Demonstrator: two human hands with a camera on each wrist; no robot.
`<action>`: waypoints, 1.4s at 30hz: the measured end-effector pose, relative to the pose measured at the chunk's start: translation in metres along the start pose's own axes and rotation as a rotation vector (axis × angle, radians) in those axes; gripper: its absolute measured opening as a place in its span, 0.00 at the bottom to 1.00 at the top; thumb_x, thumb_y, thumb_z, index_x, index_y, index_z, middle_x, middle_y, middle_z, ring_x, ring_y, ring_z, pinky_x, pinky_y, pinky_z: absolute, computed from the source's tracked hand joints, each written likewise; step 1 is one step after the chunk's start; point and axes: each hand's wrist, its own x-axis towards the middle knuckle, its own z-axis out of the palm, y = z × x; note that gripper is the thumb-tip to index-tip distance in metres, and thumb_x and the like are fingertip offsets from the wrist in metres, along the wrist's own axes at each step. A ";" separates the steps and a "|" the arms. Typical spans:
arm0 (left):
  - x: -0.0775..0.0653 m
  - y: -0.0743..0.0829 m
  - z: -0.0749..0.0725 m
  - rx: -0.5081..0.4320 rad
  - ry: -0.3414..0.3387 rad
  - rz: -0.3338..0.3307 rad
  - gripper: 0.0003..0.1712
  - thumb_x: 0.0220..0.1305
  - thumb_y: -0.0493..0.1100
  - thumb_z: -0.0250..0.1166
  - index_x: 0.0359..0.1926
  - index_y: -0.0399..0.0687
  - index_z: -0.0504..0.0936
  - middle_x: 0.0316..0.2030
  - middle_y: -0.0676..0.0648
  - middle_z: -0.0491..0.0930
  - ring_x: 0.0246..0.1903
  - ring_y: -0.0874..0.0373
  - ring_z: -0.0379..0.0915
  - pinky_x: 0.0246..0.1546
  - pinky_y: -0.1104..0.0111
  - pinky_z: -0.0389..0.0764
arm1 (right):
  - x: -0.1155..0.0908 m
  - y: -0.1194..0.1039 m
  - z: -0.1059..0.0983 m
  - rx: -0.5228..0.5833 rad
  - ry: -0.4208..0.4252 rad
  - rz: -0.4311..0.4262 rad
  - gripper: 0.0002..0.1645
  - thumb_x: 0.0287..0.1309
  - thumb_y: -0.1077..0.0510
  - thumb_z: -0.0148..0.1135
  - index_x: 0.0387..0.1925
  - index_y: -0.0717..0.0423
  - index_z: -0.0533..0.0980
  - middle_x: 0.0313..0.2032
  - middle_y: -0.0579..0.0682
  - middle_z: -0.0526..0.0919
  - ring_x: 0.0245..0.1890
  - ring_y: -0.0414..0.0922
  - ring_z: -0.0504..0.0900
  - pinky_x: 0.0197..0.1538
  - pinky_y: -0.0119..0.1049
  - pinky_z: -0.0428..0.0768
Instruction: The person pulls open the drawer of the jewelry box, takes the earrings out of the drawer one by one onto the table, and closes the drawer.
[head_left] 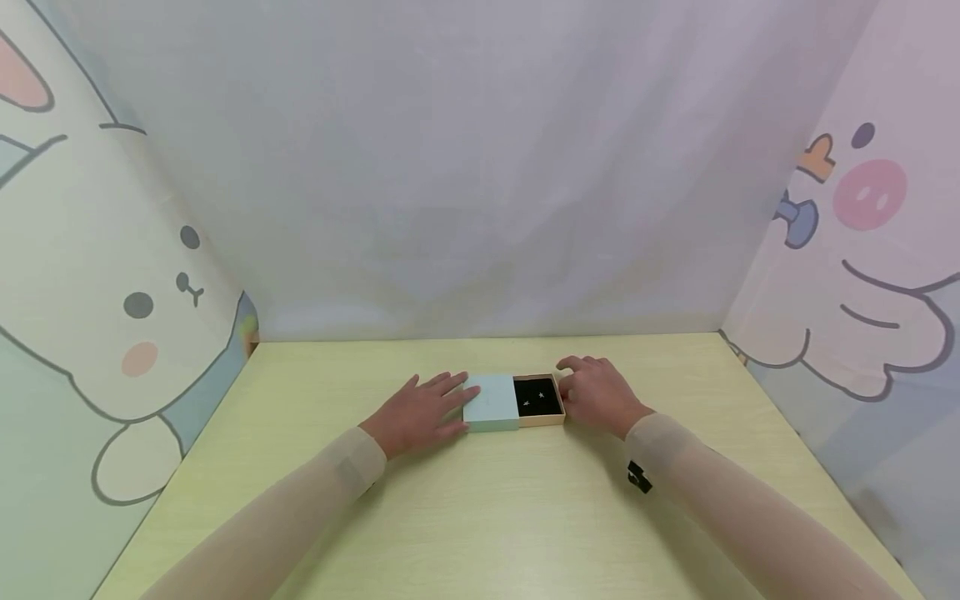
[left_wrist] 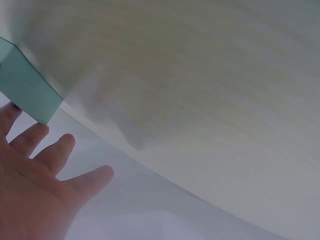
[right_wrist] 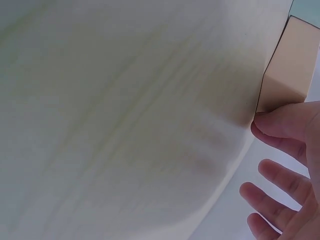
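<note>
A pale mint box sleeve (head_left: 491,403) lies flat on the table, with a tan drawer (head_left: 542,422) sticking out of its right side. Inside the drawer, two small silvery star-shaped pieces (head_left: 541,395) sit on a black insert (head_left: 534,404). My left hand (head_left: 427,414) has its fingers spread and touches the sleeve's left end; the left wrist view shows the fingertips (left_wrist: 37,131) against it. My right hand (head_left: 597,395) is at the drawer's outer end. In the right wrist view, its thumb and index finger (right_wrist: 285,120) come together against that end while the other fingers stay loose.
A light wooden table (head_left: 480,517) bears the box near its back edge. Behind it hangs a plain pale cloth (head_left: 480,167). Cloth with a cartoon rabbit (head_left: 97,275) stands on the left and a cartoon pig (head_left: 847,267) on the right.
</note>
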 end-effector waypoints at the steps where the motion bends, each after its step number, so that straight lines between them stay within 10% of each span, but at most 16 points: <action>1: 0.000 0.000 0.000 0.001 0.000 0.001 0.40 0.91 0.64 0.61 0.94 0.64 0.67 0.94 0.46 0.66 0.92 0.41 0.67 0.86 0.27 0.73 | 0.000 0.000 0.000 0.005 0.000 0.001 0.09 0.69 0.61 0.78 0.38 0.44 0.97 0.67 0.55 0.93 0.58 0.59 0.93 0.67 0.65 0.90; 42: -0.001 -0.008 0.015 -0.017 0.025 0.017 0.39 0.91 0.64 0.62 0.93 0.63 0.68 0.93 0.46 0.67 0.91 0.41 0.67 0.85 0.26 0.74 | 0.009 -0.004 -0.024 -0.010 -0.016 -0.012 0.05 0.69 0.52 0.85 0.44 0.43 0.97 0.72 0.56 0.90 0.68 0.64 0.90 0.76 0.68 0.85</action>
